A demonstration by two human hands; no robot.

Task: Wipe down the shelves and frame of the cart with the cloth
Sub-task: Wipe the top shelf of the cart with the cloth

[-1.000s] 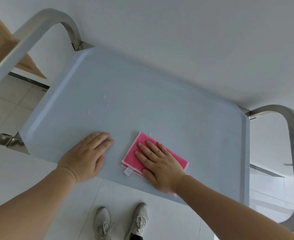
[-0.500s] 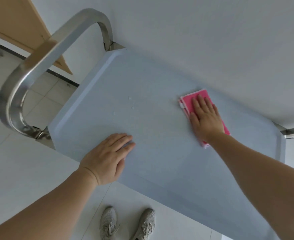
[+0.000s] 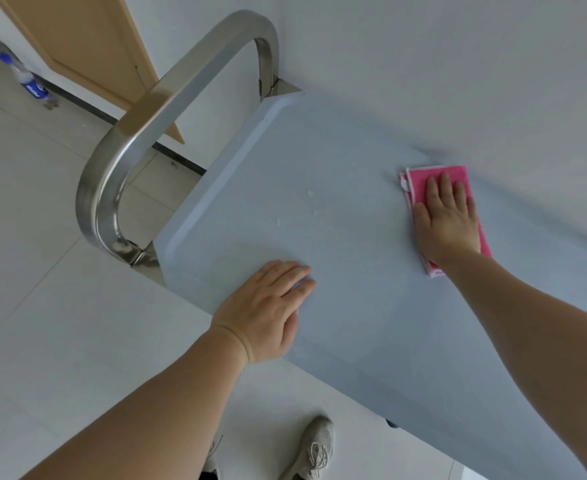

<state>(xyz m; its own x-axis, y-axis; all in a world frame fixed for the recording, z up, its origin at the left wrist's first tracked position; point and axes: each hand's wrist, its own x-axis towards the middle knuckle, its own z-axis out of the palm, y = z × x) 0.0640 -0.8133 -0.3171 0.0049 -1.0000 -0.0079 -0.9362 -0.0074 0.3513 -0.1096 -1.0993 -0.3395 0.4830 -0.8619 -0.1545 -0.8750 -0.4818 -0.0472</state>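
Observation:
The cart's top shelf (image 3: pixel 250 188) is a pale blue-grey tray with a raised rim. A curved steel handle (image 3: pixel 167 98) of the frame rises at its left end. A folded pink cloth (image 3: pixel 420 178) lies near the shelf's far edge by the white wall. My right hand (image 3: pixel 446 220) presses flat on the cloth with straight fingers and covers most of it. My left hand (image 3: pixel 268 310) rests flat on the shelf's near edge, fingers straight. A few water drops (image 3: pixel 309 194) sit on the shelf left of the cloth.
A white wall (image 3: pixel 423 64) runs right behind the cart. A wooden door (image 3: pixel 77 39) and a plastic bottle (image 3: pixel 25 77) on the tiled floor are at the far left. My shoes (image 3: pixel 314 448) stand under the shelf's near edge.
My right hand slid the cloth from the near edge across to the far edge by the wall. My view swung left. The left hand stayed on the near edge.

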